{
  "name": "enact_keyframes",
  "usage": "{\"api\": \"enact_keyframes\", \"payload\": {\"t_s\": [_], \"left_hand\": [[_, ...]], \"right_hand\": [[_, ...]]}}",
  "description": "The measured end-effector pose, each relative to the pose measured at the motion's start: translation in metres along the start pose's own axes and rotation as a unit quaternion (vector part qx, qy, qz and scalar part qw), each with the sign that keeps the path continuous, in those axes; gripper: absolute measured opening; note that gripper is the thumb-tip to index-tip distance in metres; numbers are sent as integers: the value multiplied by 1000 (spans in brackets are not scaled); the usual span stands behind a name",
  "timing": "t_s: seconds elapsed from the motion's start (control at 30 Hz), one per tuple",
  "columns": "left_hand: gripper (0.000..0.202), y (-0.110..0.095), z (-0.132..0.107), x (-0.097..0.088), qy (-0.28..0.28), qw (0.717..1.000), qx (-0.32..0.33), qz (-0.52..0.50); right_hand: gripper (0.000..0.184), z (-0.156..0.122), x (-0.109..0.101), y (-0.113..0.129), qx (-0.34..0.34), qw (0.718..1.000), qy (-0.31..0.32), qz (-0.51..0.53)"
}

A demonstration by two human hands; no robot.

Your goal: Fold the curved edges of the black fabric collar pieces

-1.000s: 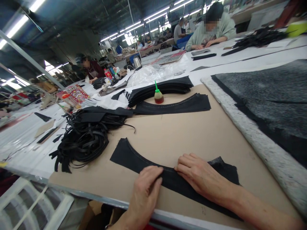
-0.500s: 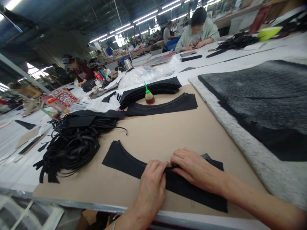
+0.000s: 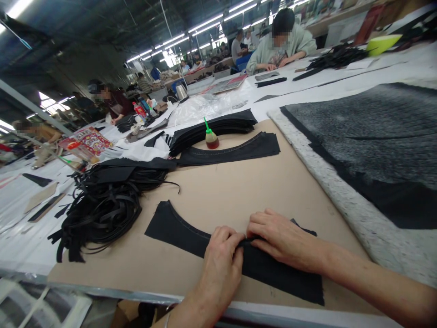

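A curved black panel point(image 3: 180, 234), of leather or fabric, lies on the tan board point(image 3: 218, 189) in front of me. Stitch-like marks run along its inner curved edge. My left hand point(image 3: 223, 255) pinches that edge near the middle, thumb and fingers together. Just to its right, my right hand point(image 3: 273, 232) grips the same edge, its fingers curled over the fold. Between the two hands the edge looks turned over. The fingertips hide part of it, and my right hand covers some of the panel's right end.
Behind the panel, a green-tipped glue bottle point(image 3: 211, 138) stands by similar stitched panels point(image 3: 235, 149) and a black stack point(image 3: 218, 123). Tangled black strips point(image 3: 102, 209) lie left. A dark sheet point(image 3: 368, 136) on a pale mat point(image 3: 327, 187) lies right. A co-worker point(image 3: 283, 43) sits across the table.
Both hands have shifted slightly right along the curved edge, still pinching it. The raised flap at the panel's right end now lies lower. The bottle and stacks stay where they were.
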State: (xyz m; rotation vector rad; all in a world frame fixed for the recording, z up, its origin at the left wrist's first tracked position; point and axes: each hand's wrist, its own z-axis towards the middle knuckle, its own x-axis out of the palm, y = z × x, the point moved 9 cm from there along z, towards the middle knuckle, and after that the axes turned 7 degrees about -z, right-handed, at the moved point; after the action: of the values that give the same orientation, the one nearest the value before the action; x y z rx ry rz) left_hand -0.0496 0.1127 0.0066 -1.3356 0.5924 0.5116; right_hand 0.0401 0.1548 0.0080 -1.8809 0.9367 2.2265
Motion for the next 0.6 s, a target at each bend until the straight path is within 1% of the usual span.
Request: {"api": "enact_keyframes", "payload": {"t_s": [0.13,0.2,0.3,0.4,0.47,0.6], "left_hand": [[32,-6,-5,6,-4,999,42,27],[29,-7,-10,11,3,997,63,54],[33,-9,-19,16,17,990,103,99],[40,-14,-26,17,18,982,144,122],[43,-15,-26,17,20,981,147,129],[48,-15,-22,21,39,979,130,154]], "right_hand": [[6,-4,0,0,-2,1000,6,-13],[5,-7,0,-2,1,1000,7,-14],[6,-13,0,-6,-6,1000,7,-21],[8,-18,0,-8,-22,999,5,-26],[8,-20,-1,-10,-29,999,0,-27],[11,-23,-2,-11,-42,998,-7,-39]]}}
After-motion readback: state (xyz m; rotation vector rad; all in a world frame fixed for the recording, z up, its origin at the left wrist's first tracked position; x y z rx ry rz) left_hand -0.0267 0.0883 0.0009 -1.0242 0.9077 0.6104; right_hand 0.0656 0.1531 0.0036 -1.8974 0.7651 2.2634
